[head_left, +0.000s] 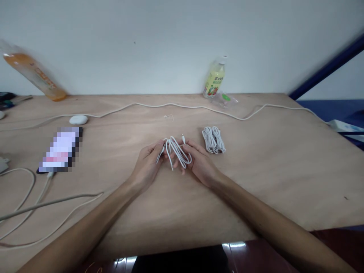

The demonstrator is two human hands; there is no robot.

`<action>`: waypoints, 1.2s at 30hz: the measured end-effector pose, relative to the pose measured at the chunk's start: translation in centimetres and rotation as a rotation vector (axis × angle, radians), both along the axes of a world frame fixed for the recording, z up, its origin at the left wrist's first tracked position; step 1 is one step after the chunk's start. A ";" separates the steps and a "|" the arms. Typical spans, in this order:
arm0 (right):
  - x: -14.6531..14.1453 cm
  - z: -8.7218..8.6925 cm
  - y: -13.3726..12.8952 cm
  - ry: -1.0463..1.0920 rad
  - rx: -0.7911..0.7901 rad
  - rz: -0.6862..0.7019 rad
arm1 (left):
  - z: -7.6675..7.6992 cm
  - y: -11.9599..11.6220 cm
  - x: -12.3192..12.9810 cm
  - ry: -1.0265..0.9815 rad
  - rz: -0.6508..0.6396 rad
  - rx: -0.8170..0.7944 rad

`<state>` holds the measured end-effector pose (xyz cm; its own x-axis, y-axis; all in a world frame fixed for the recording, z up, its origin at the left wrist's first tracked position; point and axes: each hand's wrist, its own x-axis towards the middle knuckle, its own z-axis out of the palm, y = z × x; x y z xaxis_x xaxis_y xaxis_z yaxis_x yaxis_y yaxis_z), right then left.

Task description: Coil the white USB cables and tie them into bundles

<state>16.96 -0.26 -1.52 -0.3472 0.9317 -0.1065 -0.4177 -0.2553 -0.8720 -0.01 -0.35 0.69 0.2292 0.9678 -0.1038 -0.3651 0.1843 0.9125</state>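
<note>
Above the tabletop, we see left hand and right hand, fingers pinching the white cable, likely keeping its loops gathered

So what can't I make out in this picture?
In the head view:
Thin white coiled cable: partly hidden by left hand and right hand.
Black rectangular phone: screen pixelated, unreadable.
Clear plastic bottle, orange drink inside: label blurred.
Whitish plastic block: cut off by left edge.

Pale wall, wooden tabletop, slanted blue bar, reddish floor
</note>
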 end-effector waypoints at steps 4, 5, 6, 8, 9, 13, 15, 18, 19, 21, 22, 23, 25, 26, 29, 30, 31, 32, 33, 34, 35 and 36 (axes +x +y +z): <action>0.1 0.1 0.1 0.000 -0.028 -0.014 | -0.1 0.2 -0.2 0.037 0.042 -0.009; 0.1 0.1 0.1 0.000 -0.030 -0.014 | -0.1 0.2 -0.2 0.043 0.041 -0.009; 0.1 0.2 0.1 -0.001 -0.029 -0.010 | -0.1 0.2 -0.2 0.047 0.036 -0.007; 0.1 0.2 0.0 -0.005 -0.026 0.002 | -0.1 0.2 -0.2 0.052 0.021 0.001; 0.1 0.2 0.0 -0.008 -0.024 0.005 | -0.1 0.2 -0.2 0.054 0.010 0.003; -0.1 0.1 -0.2 -0.033 0.024 -0.011 | -0.3 0.2 -0.3 0.040 -0.033 -0.022; -0.2 0.1 -0.3 -0.073 0.067 -0.031 | -0.2 0.1 -0.4 -0.007 -0.024 -0.054; -0.2 0.3 -0.6 -0.176 0.131 -0.090 | 0.2 0.0 -0.5 -0.098 0.013 -0.115; -0.2 0.3 -0.7 -0.209 0.151 -0.117 | 0.3 0.0 -0.5 -0.122 0.022 -0.130; -0.3 0.5 -0.8 -0.250 0.184 -0.176 | 0.6 0.0 -0.5 -0.157 0.034 -0.147; -0.3 0.5 -0.8 -0.256 0.195 -0.211 | 0.7 0.0 -0.5 -0.166 0.036 -0.150; -0.3 0.5 -0.8 -0.257 0.203 -0.244 | 0.7 0.1 -0.5 -0.172 0.034 -0.150; -0.2 0.5 -0.7 -0.242 0.211 -0.303 | 0.8 0.1 -0.5 -0.175 0.030 -0.144; -0.1 0.5 -0.6 -0.230 0.212 -0.320 | 0.8 0.2 -0.5 -0.175 0.027 -0.137; 0.1 0.4 -0.2 -0.174 0.203 -0.310 | 0.9 0.2 -0.6 -0.181 0.027 -0.116; 0.1 0.4 -0.1 -0.155 0.193 -0.287 | 0.9 0.2 -0.6 -0.184 0.030 -0.110; 0.1 0.4 0.0 -0.135 0.182 -0.260 | 1.0 0.1 -0.6 -0.186 0.033 -0.106; 0.1 0.4 0.0 -0.117 0.170 -0.229 | 1.0 0.1 -0.5 -0.189 0.035 -0.102; 0.1 0.4 0.0 -0.102 0.158 -0.197 | 1.1 0.0 -0.4 -0.194 0.035 -0.098; 0.0 0.4 0.0 -0.091 0.151 -0.169 | 1.1 -0.1 -0.3 -0.199 0.031 -0.094; -0.1 0.4 -0.1 -0.084 0.146 -0.146 | 1.1 -0.2 -0.2 -0.203 0.023 -0.093; -0.2 0.4 -0.1 -0.081 0.145 -0.128 | 1.1 -0.3 -0.1 -0.204 0.015 -0.092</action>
